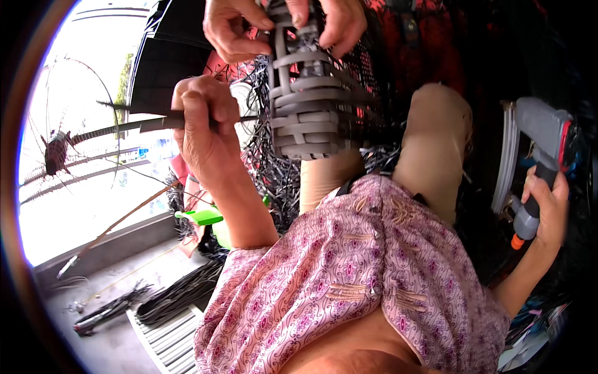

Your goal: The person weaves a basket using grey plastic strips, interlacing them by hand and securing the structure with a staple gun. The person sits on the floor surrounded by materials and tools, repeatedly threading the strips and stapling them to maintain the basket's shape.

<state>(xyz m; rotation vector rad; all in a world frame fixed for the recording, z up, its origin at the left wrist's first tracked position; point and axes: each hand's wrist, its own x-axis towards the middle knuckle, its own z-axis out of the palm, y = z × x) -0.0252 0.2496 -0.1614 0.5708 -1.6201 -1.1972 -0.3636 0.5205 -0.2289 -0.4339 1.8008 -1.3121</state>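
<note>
My left hand point(208, 118) is closed in a fist around a long dark flat strip point(146, 124). The strip runs out to the left, and a thin dark end shows on the basket's side. Far to the right, my right hand point(545, 202) grips the dark handle of a grey pneumatic staple gun point(545, 134) with an orange fitting at its lower end. A woven basket point(305, 115) of grey-brown flat strips stands in front of my knees, right of my left fist. Another person's hands point(237, 28) hold its top from the far side.
Loose dark strips point(286, 193) lie heaped around the basket and my legs. A bright green plastic thing point(205, 216) is by my left forearm. Bundled dark strips point(177, 293) lie on a white slatted surface point(165, 340) at lower left. A thin brown rod point(118, 230) slants nearby.
</note>
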